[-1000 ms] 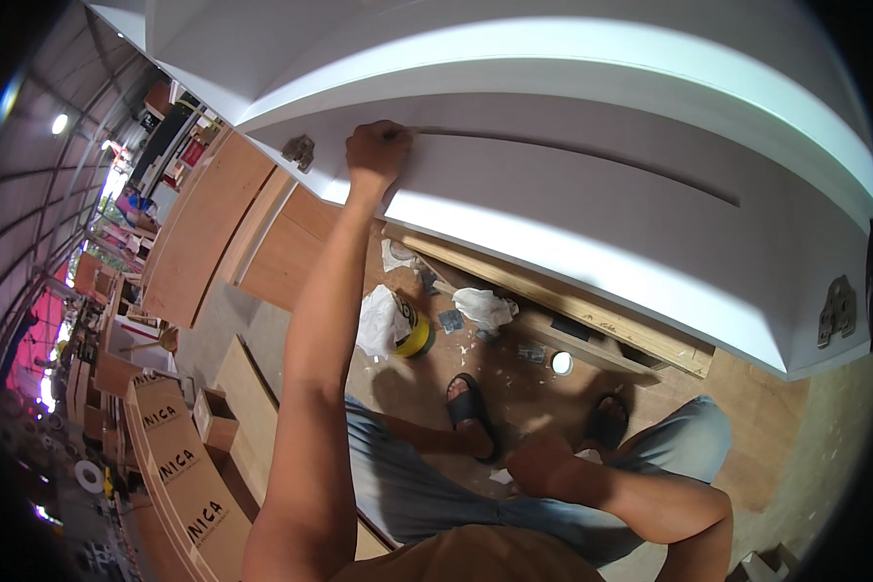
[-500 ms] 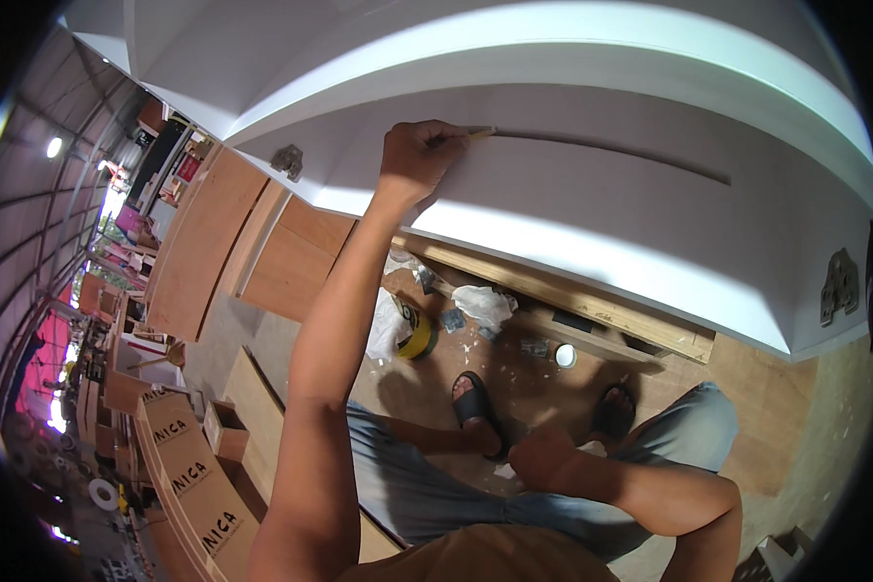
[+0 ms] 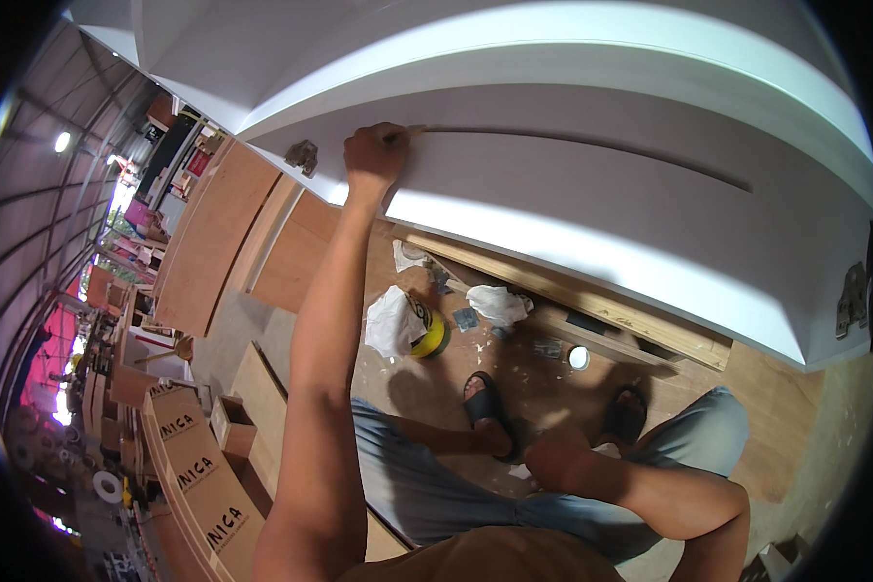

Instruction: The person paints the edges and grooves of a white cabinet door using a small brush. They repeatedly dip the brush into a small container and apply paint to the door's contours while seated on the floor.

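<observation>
My left hand (image 3: 373,155) is raised to a big white door panel (image 3: 592,194) that lies across the view. It is shut on a small thin tool (image 3: 415,127), whose tip sits at the left end of a long narrow groove (image 3: 592,145) in the panel. My right hand (image 3: 558,456) rests low on my thigh, curled into a fist; I cannot make out anything in it. I sit with jeans-clad legs and sandalled feet (image 3: 485,403) on a brown wooden floor.
A metal hinge (image 3: 302,155) is fixed on the panel's left edge, another hinge (image 3: 854,299) at the right. Below lie a yellow tin with a white rag (image 3: 427,335), more rags (image 3: 500,303), a small white lid (image 3: 579,358), a wooden batten (image 3: 601,308), plywood boards (image 3: 213,242) and cardboard boxes (image 3: 199,475).
My left hand slid right along the groove with the tool, then came back to the groove's left end. My right hand stayed on my thigh.
</observation>
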Tool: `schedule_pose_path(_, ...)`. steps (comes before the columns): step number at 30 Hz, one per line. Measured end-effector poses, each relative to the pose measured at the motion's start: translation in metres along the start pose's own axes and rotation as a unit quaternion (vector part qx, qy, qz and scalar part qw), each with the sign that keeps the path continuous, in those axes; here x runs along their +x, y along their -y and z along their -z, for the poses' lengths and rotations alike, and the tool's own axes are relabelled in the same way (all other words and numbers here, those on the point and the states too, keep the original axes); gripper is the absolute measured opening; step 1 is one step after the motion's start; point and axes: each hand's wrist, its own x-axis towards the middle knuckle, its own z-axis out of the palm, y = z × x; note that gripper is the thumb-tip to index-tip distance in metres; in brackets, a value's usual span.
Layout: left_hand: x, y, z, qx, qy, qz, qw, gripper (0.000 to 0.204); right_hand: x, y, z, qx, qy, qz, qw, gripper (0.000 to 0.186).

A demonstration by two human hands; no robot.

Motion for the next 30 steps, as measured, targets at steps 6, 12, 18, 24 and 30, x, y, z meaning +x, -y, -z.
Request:
schedule_pose_path(6,0.001,0.015,0.015,-0.003,-0.037,0.039,0.999,0.019,0.003,0.0,0.001,0.006,0.007,-0.008,1.0,0.022)
schedule_pose_path(12,0.002,0.007,0.015,0.009,-0.036,0.06,0.997,0.021,0.0,0.002,0.006,-0.005,0.008,-0.01,1.0,0.023)
schedule_pose_path(18,0.004,-0.007,0.003,0.028,-0.028,0.088,0.995,0.021,0.002,0.0,0.003,-0.007,-0.002,-0.015,1.0,0.021)
schedule_pose_path(24,0.01,-0.006,0.003,-0.067,0.003,0.127,0.99,0.022,0.0,-0.001,0.004,0.004,-0.009,-0.015,1.0,0.02)
schedule_pose_path(30,0.014,-0.002,0.007,-0.031,-0.001,0.141,0.989,0.023,-0.001,-0.001,0.005,0.011,-0.006,-0.021,1.0,0.02)
